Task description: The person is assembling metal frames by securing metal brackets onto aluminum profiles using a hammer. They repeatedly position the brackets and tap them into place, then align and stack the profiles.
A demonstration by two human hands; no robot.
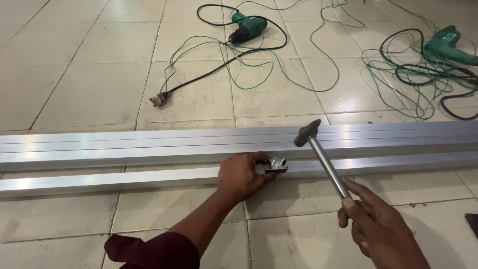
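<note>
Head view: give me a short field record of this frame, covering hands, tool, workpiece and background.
left hand: pinches a small metal bracket against the near aluminium profile
right hand: grips a hammer by its metal handle, head raised above the bracket
workpiece: long aluminium profiles lying side by side on the tiled floor
background: two green electric drills, tangled green and black cables

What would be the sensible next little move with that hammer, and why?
Probably a light tap downward. The right hand holds the metal-handled hammer raised, its dark head just above and right of the small silver metal bracket, which the left hand steadies against the long aluminium bar. The fingers sit close, so gentle seems wise.
</note>
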